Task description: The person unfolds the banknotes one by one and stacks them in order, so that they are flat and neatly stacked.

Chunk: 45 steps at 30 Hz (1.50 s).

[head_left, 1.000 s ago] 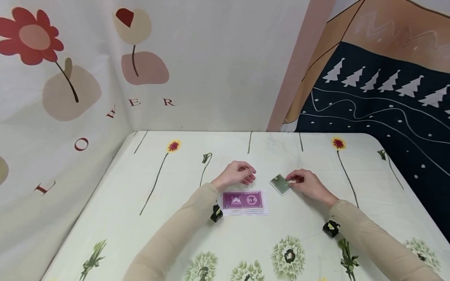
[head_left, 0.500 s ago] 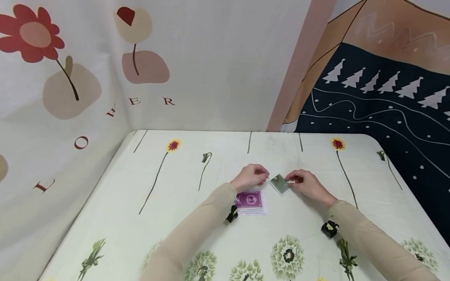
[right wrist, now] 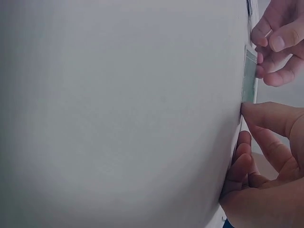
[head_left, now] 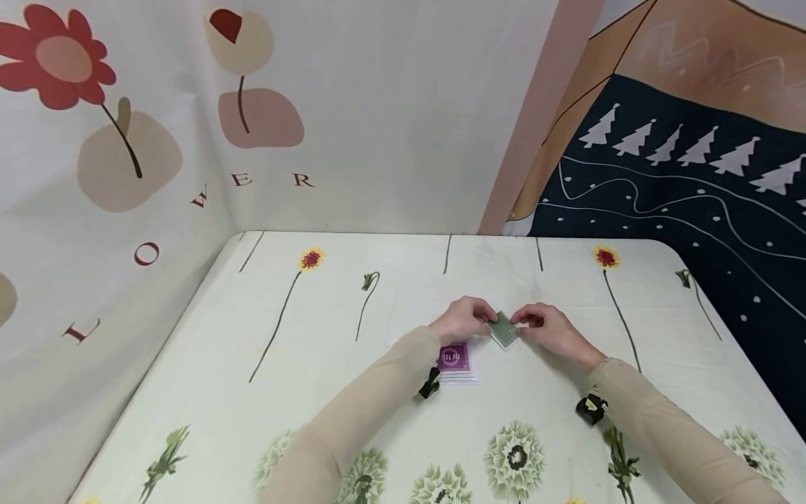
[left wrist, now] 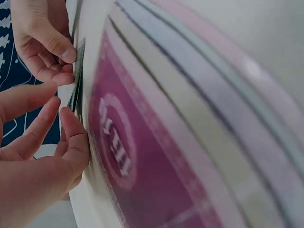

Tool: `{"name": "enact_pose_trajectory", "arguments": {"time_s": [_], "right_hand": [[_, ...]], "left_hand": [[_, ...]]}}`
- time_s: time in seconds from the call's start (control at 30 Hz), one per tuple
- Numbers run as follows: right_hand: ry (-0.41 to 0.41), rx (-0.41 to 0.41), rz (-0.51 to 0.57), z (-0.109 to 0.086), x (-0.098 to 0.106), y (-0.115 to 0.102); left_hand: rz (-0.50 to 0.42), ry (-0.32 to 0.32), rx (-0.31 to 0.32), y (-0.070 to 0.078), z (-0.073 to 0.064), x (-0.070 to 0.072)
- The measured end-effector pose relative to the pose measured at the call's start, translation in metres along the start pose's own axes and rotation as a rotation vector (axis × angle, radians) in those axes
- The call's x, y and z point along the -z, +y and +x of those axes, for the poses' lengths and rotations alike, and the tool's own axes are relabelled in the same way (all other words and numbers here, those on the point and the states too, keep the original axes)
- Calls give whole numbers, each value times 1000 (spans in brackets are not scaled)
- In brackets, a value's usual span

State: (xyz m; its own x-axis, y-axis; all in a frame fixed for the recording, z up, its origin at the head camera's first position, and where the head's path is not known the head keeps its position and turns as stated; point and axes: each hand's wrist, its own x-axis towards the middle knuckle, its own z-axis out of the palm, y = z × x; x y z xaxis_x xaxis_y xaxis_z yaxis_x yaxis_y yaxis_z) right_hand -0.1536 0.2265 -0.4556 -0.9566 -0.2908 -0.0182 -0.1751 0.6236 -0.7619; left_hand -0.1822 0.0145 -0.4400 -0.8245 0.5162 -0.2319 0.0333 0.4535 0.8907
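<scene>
A small green square card (head_left: pixel 506 331) with pale edges lies on the white tablecloth, turned cornerwise. My right hand (head_left: pixel 554 338) pinches its right corner between thumb and fingers. At its left corner is my left hand (head_left: pixel 464 318), loosely bent fingertips over the edge and a gap between thumb and fingers. In the left wrist view the card (left wrist: pixel 80 78) appears nearly edge-on, close to both hands. Beneath my left wrist lies a fanned stack of banknotes in clear sleeves, a purple banknote (head_left: pixel 455 358) on top; my forearm hides its left part.
The flower-print tablecloth (head_left: pixel 302 406) covers the table. A white curtain (head_left: pixel 390 119) hangs behind its far edge, and a dark cloth with white trees (head_left: pixel 661 182) hangs at the right. Each wrist wears a black camera (head_left: pixel 590 409).
My left hand has moved right, from above the banknotes to the green card's left corner, and its forearm now covers more of the stack. My right hand has stayed at the card.
</scene>
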Motion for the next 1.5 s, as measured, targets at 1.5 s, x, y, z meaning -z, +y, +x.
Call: {"name": "enact_pose_trajectory", "arguments": {"time_s": [1.5], "right_hand": [[33, 246, 91, 5, -20, -33]], "left_hand": [[-436, 125, -123, -18, -30, 22]]}}
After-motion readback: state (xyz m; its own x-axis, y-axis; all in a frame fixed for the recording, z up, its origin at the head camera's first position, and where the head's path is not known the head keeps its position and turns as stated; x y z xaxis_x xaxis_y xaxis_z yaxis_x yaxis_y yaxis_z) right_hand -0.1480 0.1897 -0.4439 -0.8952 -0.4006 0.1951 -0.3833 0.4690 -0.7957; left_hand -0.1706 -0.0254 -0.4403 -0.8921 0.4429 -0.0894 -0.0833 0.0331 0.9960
